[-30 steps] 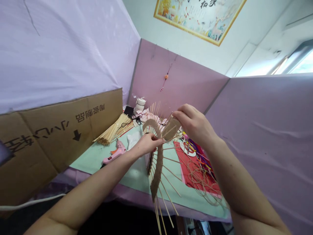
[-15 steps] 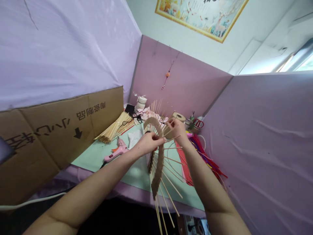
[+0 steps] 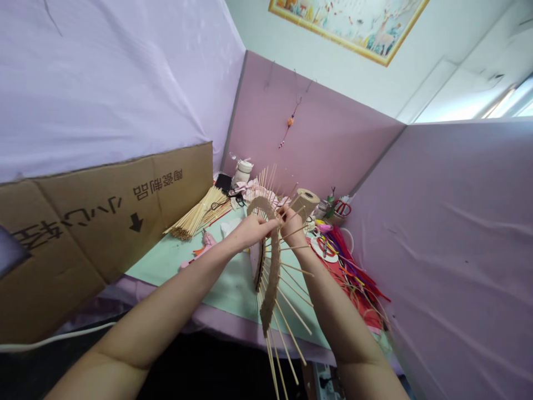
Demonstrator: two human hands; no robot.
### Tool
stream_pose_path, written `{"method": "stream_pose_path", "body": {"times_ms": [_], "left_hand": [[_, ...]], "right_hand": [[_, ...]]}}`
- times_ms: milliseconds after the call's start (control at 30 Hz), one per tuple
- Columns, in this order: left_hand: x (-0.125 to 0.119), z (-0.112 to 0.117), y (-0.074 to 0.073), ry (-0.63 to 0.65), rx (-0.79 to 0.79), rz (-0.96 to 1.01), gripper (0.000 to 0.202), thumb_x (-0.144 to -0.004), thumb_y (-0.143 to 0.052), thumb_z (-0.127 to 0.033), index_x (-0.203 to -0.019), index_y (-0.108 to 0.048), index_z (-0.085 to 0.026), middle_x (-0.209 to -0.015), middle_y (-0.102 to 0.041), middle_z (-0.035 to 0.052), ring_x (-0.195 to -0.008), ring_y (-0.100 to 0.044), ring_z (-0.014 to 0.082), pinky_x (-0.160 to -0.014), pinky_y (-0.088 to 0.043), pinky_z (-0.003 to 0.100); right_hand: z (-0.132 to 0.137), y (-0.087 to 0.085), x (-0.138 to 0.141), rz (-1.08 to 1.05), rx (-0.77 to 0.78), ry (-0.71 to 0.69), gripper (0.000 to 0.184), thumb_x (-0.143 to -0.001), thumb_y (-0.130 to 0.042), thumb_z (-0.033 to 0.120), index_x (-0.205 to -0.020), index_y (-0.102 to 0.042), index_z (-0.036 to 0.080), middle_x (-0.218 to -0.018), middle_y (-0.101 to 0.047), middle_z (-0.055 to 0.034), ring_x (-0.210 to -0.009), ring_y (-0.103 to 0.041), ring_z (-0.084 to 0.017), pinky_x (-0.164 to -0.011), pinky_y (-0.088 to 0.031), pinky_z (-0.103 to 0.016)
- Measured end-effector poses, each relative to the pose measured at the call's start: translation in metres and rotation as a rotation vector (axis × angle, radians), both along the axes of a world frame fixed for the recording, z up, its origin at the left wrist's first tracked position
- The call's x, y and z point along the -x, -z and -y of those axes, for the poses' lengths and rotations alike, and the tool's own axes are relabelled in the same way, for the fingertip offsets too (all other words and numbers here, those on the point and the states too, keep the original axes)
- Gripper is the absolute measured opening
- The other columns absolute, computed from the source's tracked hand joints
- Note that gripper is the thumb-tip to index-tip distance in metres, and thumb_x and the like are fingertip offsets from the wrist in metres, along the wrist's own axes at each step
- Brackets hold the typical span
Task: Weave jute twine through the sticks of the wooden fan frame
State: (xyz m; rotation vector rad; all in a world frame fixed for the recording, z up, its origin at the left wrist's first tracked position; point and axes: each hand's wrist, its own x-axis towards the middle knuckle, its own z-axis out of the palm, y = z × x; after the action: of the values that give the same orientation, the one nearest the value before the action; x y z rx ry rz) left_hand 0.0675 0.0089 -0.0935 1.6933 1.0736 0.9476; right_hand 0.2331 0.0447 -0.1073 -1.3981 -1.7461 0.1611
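I hold a round woven disc [image 3: 271, 278] with thin bamboo sticks fanning out of its rim, tilted edge-on above the table. My left hand [image 3: 249, 232] pinches the disc's upper rim, fingers closed on it. My right hand [image 3: 290, 225] is closed just right of that spot, fingers pinched among the sticks near the top of the weave. A roll of twine [image 3: 305, 202] shows right behind my right hand; whether the hand holds it I cannot tell.
A bundle of bamboo sticks [image 3: 199, 213] lies at the back left of the green mat [image 3: 166, 261], a pink glue gun [image 3: 204, 245] in front of it. Cardboard [image 3: 104, 216] stands on the left. Coloured pipe cleaners [image 3: 353, 261], red scissors [image 3: 342, 209] and loose twine lie right.
My right hand moved in from the right and down to the disc's top, beside my left hand. The view shifted slightly, and the twine roll now shows behind the right hand.
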Motion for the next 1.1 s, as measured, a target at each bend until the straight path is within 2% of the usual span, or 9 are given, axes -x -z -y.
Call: {"method": "stream_pose_path", "body": {"times_ms": [167,467,633,800,933,1100], "left_hand": [[0.001,0.0,-0.002,-0.011,0.036,-0.021,0.045,-0.069,-0.061,-0.059,-0.058,-0.064,-0.016,-0.054,-0.058,0.0031,-0.054,-0.052,0.0153,-0.048,-0.031,0.025],[-0.002,0.0,-0.001,-0.015,0.042,-0.011,0.05,-0.065,-0.063,-0.065,-0.06,-0.064,-0.015,-0.051,-0.053,0.0012,-0.054,-0.05,0.0143,-0.048,-0.031,0.025],[-0.006,-0.002,0.001,-0.013,0.037,-0.003,0.05,-0.065,-0.063,-0.065,-0.059,-0.063,-0.015,-0.051,-0.052,0.0008,-0.054,-0.048,0.0139,-0.049,-0.03,0.025],[-0.008,-0.004,0.005,0.004,0.011,-0.008,0.051,-0.068,-0.06,-0.064,-0.057,-0.062,-0.015,-0.053,-0.052,0.0009,-0.054,-0.047,0.0133,-0.049,-0.03,0.025],[-0.008,-0.004,0.005,-0.001,0.001,-0.011,0.053,-0.067,-0.06,-0.066,-0.058,-0.062,-0.014,-0.053,-0.052,0.0007,-0.053,-0.046,0.0128,-0.049,-0.029,0.025],[-0.009,-0.003,0.003,-0.006,0.02,0.001,0.051,-0.067,-0.062,-0.064,-0.054,-0.06,-0.015,-0.05,-0.05,0.0009,-0.051,-0.044,0.0124,-0.048,-0.028,0.025]], "right_hand": [[-0.002,-0.001,-0.006,0.042,-0.05,-0.002,0.019,-0.082,-0.051,0.036,-0.073,-0.055,0.019,-0.065,-0.055,0.0005,-0.062,-0.047,-0.014,-0.061,-0.034,-0.026],[0.015,-0.051,-0.035,0.07,-0.249,0.116,0.025,-0.081,-0.056,0.04,-0.069,-0.058,0.018,-0.067,-0.057,-0.0015,-0.063,-0.047,-0.015,-0.065,-0.035,-0.027],[0.022,-0.066,-0.036,0.124,-0.307,0.152,0.028,-0.082,-0.056,0.04,-0.065,-0.054,0.019,-0.06,-0.05,0.0009,-0.06,-0.043,-0.014,-0.061,-0.032,-0.027],[0.025,-0.082,-0.03,0.219,-0.413,0.161,0.028,-0.082,-0.06,0.038,-0.063,-0.051,0.02,-0.061,-0.05,0.0007,-0.059,-0.043,-0.014,-0.059,-0.033,-0.027],[0.029,-0.104,-0.029,0.392,-0.534,0.074,0.026,-0.086,-0.059,0.035,-0.066,-0.052,0.02,-0.066,-0.053,-0.0011,-0.062,-0.046,-0.015,-0.06,-0.035,-0.028],[0.037,-0.135,-0.031,0.656,-0.642,-0.122,0.016,-0.093,-0.051,0.027,-0.082,-0.059,0.02,-0.078,-0.058,-0.0057,-0.076,-0.053,-0.019,-0.07,-0.043,-0.03]]}}
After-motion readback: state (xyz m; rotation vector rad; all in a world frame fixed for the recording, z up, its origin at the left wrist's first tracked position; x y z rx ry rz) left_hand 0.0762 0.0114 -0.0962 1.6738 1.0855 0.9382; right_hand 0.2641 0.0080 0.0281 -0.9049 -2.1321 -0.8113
